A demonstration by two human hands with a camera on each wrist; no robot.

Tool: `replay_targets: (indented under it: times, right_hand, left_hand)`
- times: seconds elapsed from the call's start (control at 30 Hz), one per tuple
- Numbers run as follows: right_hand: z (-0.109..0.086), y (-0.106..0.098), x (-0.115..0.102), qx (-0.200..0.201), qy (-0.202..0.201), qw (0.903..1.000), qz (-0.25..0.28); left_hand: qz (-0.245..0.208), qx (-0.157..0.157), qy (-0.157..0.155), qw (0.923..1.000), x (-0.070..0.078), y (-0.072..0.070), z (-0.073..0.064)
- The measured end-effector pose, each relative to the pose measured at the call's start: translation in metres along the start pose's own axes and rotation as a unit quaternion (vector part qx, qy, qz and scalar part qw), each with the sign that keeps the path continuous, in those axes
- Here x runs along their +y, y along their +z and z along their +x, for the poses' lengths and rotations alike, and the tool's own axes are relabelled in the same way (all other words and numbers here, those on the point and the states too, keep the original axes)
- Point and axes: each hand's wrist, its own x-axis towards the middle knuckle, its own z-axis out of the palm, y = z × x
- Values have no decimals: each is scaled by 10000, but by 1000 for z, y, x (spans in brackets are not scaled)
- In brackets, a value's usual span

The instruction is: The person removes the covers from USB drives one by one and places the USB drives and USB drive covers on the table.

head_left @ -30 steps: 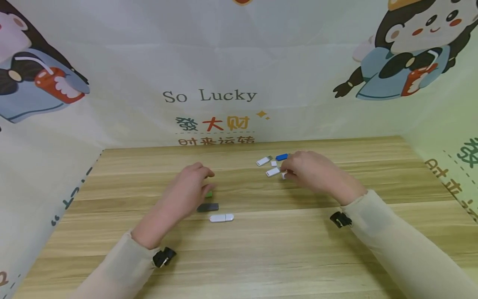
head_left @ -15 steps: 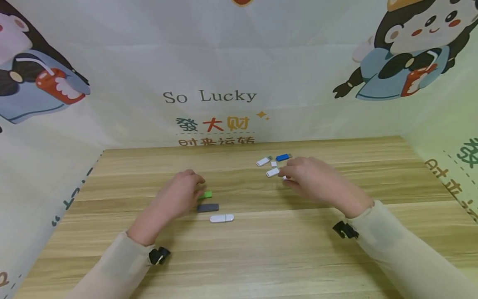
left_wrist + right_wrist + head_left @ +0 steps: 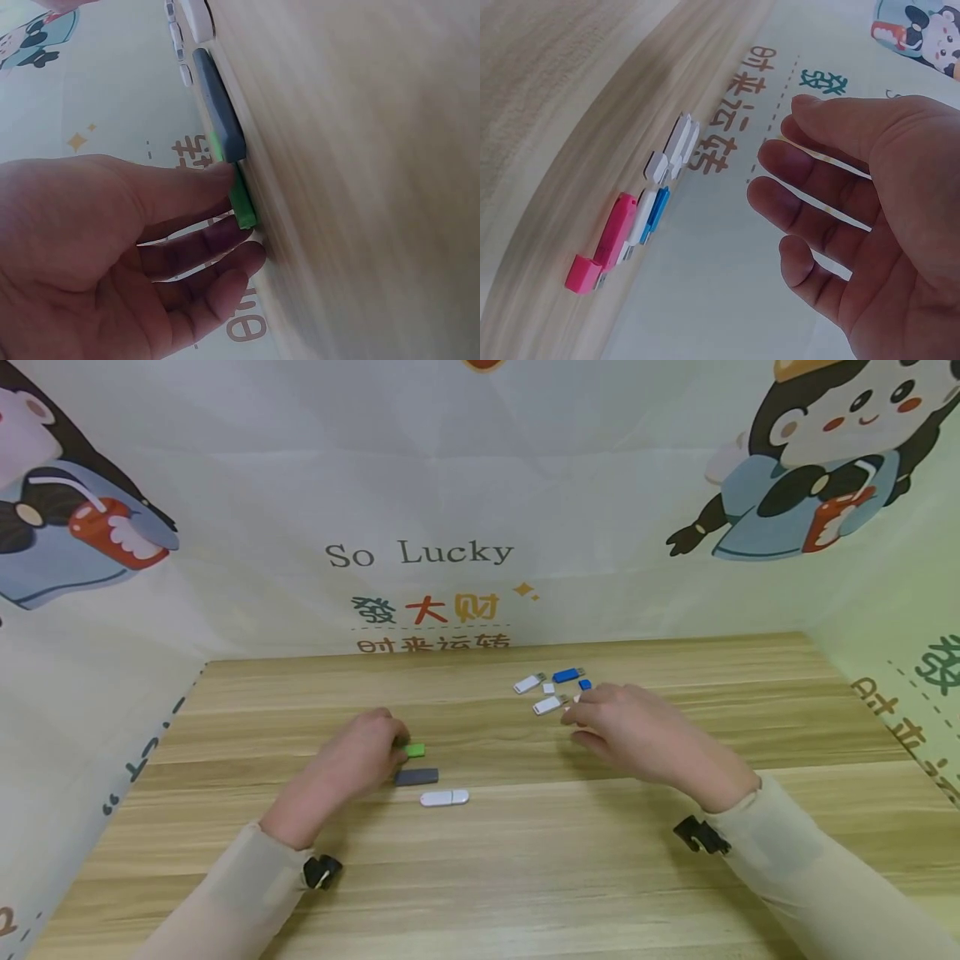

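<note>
My left hand [image 3: 356,760] pinches a green USB stick [image 3: 243,202] that lies on the table, thumb on its near side and fingers on its far side. Just in front of it lie a dark grey USB stick [image 3: 417,777] and a white capped one [image 3: 444,798]. My right hand [image 3: 637,731] hovers above the table holding nothing, its fingers loosely bent and apart. Beyond its fingertips are two white USB sticks [image 3: 529,683], a blue USB stick [image 3: 567,675], a blue cap [image 3: 585,685] and a white cap [image 3: 549,688]. The head view mostly hides a pink USB stick [image 3: 616,229].
A pink cap [image 3: 582,274] stands beside the pink stick in the right wrist view. The wooden table [image 3: 510,877] ends at a printed white backdrop [image 3: 600,568], with similar printed sheets along both sides.
My left hand has drawn back and down onto the green USB stick. My right hand has withdrawn toward me from the group of sticks, uncovering a blue cap and more of one white stick.
</note>
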Motion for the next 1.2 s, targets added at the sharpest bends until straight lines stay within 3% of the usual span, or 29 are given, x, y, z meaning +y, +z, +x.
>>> replay_targets:
  times: [0.4, 0.8, 0.97, 1.2]
  right_hand:
    - [-3, 2, 0, 32, -96, 9999, -28]
    - [-1, 1, -5, 9, -1, 10000, -4]
    - [2, 1, -7, 9, 26, 10000, 39]
    - [5, 2, -10, 93, -82, 9999, 15]
  left_hand:
    - [-165, -79, -192, 9996, 1, -1, 2]
    - [-205, -16, -96, 9997, 5, -3, 4]
    - [-416, 47, -137, 9990, 13, -5, 6]
    - [-288, 423, 168, 9985, 30, -8, 10]
